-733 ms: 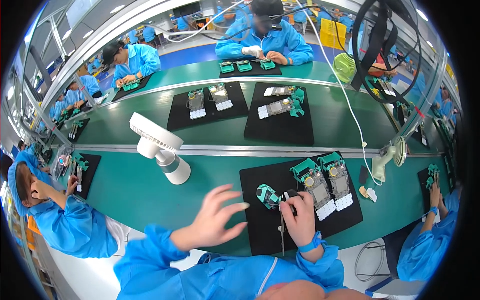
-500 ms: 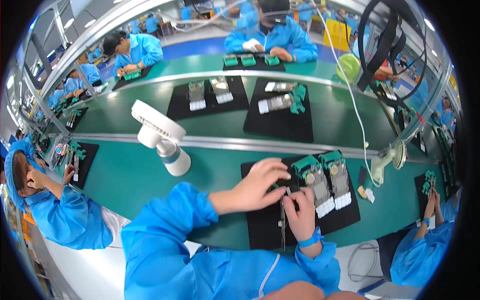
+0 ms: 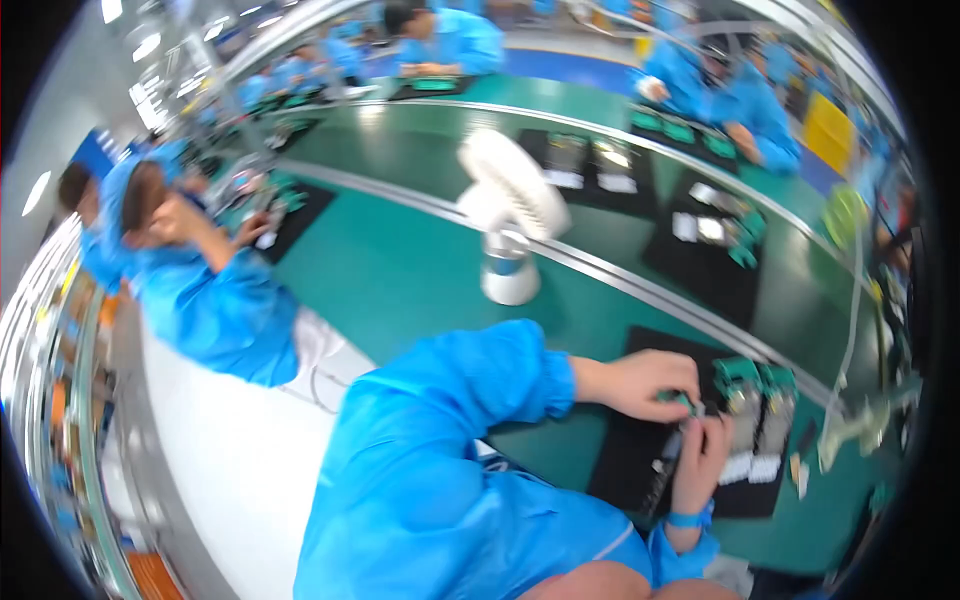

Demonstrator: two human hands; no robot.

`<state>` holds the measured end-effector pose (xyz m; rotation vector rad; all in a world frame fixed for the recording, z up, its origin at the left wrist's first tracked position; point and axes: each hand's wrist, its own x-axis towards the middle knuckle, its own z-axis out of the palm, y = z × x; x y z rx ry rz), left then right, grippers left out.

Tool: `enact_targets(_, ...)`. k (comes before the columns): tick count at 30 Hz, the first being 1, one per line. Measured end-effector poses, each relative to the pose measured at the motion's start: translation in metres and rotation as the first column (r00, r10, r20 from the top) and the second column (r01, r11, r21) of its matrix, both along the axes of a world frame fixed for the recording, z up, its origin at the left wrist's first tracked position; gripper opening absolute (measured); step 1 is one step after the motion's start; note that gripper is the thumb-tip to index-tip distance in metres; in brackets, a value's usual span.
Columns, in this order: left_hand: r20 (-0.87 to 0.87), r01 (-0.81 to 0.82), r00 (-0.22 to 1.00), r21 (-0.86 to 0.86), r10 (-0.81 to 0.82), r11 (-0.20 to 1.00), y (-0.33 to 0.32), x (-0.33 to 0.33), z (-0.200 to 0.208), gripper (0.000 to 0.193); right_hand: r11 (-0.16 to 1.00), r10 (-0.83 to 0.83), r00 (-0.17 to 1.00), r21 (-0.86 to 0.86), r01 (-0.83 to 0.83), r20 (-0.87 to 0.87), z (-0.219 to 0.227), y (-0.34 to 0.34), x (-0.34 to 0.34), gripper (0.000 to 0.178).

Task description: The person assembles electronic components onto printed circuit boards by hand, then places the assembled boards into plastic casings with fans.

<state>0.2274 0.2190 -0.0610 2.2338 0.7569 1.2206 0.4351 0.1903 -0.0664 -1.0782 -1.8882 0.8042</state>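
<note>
Over the black mat, the left hand has thumb and fingertips clamped on a small green part; just beside it, the right hand has its fingers drawn together, though blur hides whether they grip anything, so I cannot tell; a narrow dark strip shows just left of the right hand; two circuit boards with green brackets lie side by side farther right; a white fan stands on the green surface.
</note>
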Motion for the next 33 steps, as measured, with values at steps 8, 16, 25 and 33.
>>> enact_targets(8, -0.067, -0.048, 0.996, 0.115, 0.056, 0.992, 0.013, 0.006, -0.005, 0.026, 0.997, 0.036, 0.999, 0.063, -0.035, -0.017, -0.014, 0.025, 0.012, 0.017)
enact_targets(16, -0.059, -0.103, 0.992, 0.185, 0.115, 0.977, 0.027, 0.013, -0.015, 0.034, 1.000, -0.024, 0.993, 0.005, 0.024, 0.116, -0.003, 0.030, 0.016, 0.023)
enact_targets(25, -0.034, -0.096, 0.994, 0.120, 0.101, 0.988, 0.022, 0.008, -0.008, 0.032, 0.995, 0.057, 0.998, 0.087, -0.054, -0.027, -0.029, 0.042, 0.015, 0.018)
enact_targets(33, -0.047, -0.103, 0.993, 0.135, 0.110, 0.985, 0.020, 0.002, -0.008, 0.031, 0.998, 0.042, 0.998, 0.055, -0.040, -0.037, -0.023, 0.035, 0.006, 0.017)
